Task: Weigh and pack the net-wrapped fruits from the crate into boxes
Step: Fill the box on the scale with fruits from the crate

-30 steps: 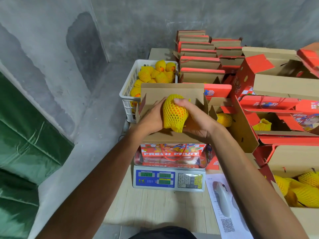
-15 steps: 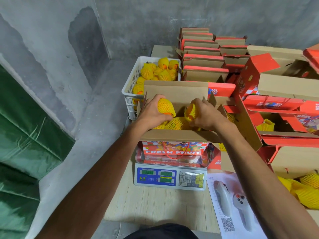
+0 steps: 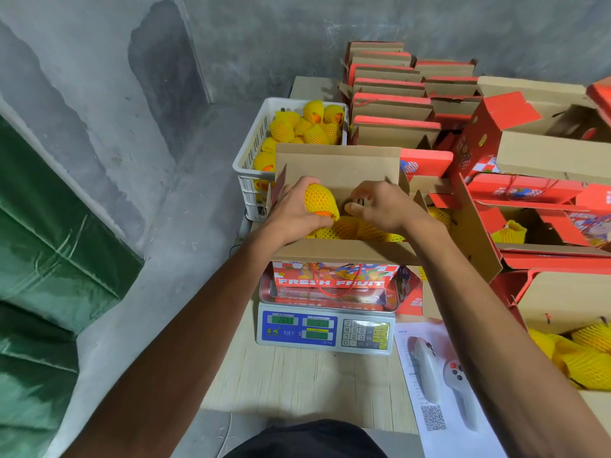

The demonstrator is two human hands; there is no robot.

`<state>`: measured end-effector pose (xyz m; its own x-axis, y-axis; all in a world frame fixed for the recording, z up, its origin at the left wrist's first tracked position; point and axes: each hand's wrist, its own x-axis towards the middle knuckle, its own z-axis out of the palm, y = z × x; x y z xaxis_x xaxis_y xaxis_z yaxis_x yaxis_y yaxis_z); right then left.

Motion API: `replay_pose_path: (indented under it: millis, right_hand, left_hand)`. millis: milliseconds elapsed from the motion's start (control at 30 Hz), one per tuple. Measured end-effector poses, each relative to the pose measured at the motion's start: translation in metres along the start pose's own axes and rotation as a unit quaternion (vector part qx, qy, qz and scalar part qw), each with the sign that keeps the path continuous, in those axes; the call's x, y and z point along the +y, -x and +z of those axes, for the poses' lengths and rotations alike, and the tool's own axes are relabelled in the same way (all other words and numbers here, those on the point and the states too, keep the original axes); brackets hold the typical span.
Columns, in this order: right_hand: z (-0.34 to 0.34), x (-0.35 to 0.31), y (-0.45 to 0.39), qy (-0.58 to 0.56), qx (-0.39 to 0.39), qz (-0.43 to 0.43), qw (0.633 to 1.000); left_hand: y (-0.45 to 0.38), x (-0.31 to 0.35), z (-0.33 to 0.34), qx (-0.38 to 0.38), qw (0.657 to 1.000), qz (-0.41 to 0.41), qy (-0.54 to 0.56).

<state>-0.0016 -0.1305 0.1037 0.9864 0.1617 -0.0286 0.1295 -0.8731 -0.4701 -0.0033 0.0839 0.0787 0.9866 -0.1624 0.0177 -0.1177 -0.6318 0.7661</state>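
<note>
Looking down through the head camera, I take the blue-and-grey digital scale [image 3: 325, 331] on the pale wooden table [image 3: 297, 381] as my landmark. On its steel pan stands the open red-printed cardboard box [image 3: 334, 251], flaps up, with several yellow foam-net-wrapped fruits [image 3: 357, 230] lying inside. My left hand [image 3: 294, 211] is above the box's left end, fingers curled round one yellow net-wrapped fruit with orange skin showing at its open end [image 3: 320, 201]. My right hand [image 3: 380, 206] hovers over the box's middle, fingers loosely bent and holding nothing. Behind the scale and to its left sits the white plastic crate [image 3: 251, 160], with more netted fruits. Right of the scale lie a printed sheet with a QR code [image 3: 429, 418] and two pale handheld controllers [image 3: 426, 368]. Red flat-packed boxes [image 3: 390, 104] are stacked behind the scale.
</note>
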Motion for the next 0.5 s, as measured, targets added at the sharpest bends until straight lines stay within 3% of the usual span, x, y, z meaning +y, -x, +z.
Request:
replay_pose_path:
  millis: [500]
  right_hand:
    - [0.02, -0.023, 0.005, -0.116, 0.018, -0.053, 0.992]
  left_hand:
    - [0.002, -0.001, -0.001, 0.006, 1.0, 0.002, 0.001]
